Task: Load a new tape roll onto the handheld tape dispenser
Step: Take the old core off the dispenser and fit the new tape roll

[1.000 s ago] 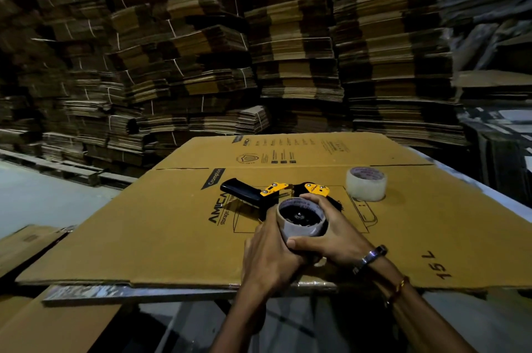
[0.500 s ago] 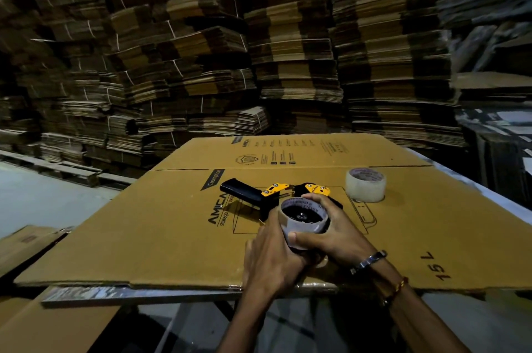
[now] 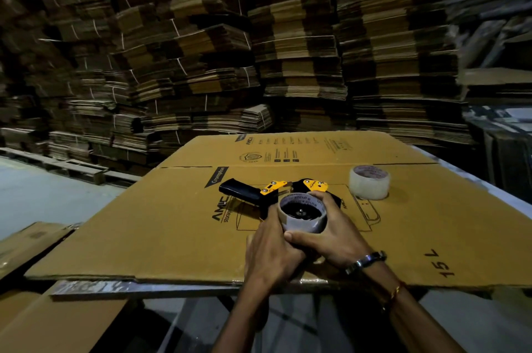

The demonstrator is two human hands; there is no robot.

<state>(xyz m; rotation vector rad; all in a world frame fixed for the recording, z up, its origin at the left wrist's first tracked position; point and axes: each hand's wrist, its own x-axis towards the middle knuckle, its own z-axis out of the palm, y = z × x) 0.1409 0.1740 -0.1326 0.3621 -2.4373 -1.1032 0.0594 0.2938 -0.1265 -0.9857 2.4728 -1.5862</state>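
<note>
A second clear tape roll (image 3: 369,182) stands right of us on the flattened brown cardboard sheet (image 3: 161,226). Our left hand (image 3: 272,249) and right hand (image 3: 331,233) clamp together around the near grey-cored tape roll (image 3: 302,217), over the black-and-yellow handheld tape dispenser (image 3: 270,191).

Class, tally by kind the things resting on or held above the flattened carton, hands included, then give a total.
Tape rolls: 2, held roll, spare roll
Tape dispenser: 1
Hands: 2, left hand, right hand
Total: 5

Both hands' grip (image 3: 302,240) around tape roll (image 3: 302,221) on dispenser (image 3: 270,193).
</note>
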